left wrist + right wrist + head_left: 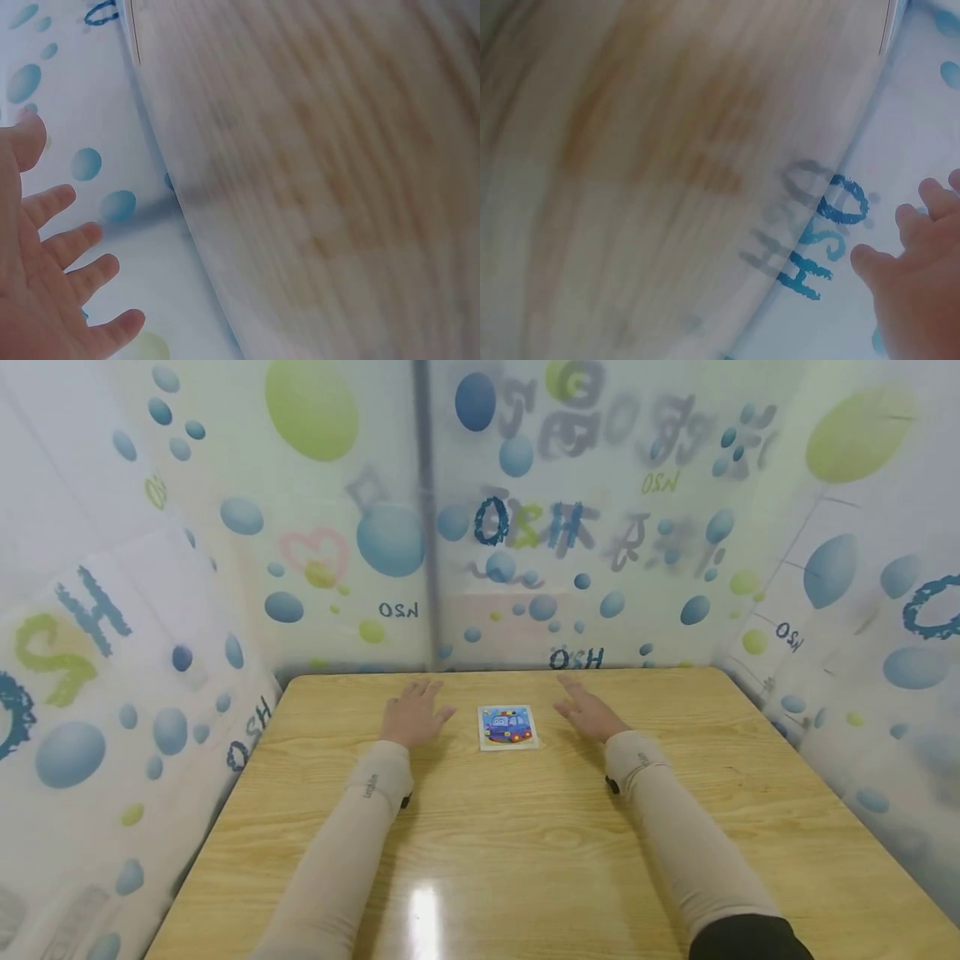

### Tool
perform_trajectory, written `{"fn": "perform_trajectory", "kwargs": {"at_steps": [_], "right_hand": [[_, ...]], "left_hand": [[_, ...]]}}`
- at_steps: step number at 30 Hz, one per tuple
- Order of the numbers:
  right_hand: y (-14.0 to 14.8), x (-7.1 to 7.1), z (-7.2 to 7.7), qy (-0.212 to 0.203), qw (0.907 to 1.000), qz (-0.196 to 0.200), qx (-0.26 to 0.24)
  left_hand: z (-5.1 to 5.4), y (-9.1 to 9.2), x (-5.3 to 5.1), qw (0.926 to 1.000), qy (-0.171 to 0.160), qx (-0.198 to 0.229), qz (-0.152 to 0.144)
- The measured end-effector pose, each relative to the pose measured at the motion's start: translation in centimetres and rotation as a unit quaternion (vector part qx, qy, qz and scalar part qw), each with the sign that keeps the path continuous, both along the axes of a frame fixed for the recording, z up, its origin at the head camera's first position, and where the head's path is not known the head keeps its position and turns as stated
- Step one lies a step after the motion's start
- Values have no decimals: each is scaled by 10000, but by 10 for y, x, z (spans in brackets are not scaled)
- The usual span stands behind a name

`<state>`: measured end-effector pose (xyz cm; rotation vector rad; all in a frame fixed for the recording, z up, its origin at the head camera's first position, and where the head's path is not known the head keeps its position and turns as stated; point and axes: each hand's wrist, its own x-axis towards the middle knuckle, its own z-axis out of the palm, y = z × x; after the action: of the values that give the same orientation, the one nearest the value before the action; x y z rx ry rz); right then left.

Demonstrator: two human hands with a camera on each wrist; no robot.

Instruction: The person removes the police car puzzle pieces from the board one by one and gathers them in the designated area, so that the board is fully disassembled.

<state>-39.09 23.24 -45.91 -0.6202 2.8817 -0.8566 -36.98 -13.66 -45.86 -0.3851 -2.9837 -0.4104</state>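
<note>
A small square picture puzzle or card with a blue cartoon police car and a white border lies flat on the wooden table. To its left is my left hand, palm down with the fingers spread. My right hand is on the other side, its fingers stretched forward. Neither hand touches the card. In the left wrist view the left hand shows its fingers apart and nothing held. The right wrist view shows part of the right hand, also holding nothing.
Light curtains printed with blue and green drops and lettering stand behind the table and along both sides. A vertical seam runs down the back curtain. A bright reflection lies on the near tabletop.
</note>
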Motion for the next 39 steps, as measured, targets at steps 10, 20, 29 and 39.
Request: {"fn": "perform_trajectory", "kwargs": {"at_steps": [10, 20, 29, 39], "right_hand": [[-14, 0, -1, -159, 9997, 182, 30], [-23, -3, -5, -174, 9988, 382, 232], [-28, -7, -12, -567, 9964, 534, 325], [-35, 0, -7, -813, 9920, 723, 633]], "left_hand": [[-1, 19, -1, 9997, -38, -125, -184], [-4, 29, -5, 9993, -78, -91, -353], [-4, 42, -6, 9987, -168, -82, -484], [-4, 56, -3, 9934, -943, -427, -500]]}}
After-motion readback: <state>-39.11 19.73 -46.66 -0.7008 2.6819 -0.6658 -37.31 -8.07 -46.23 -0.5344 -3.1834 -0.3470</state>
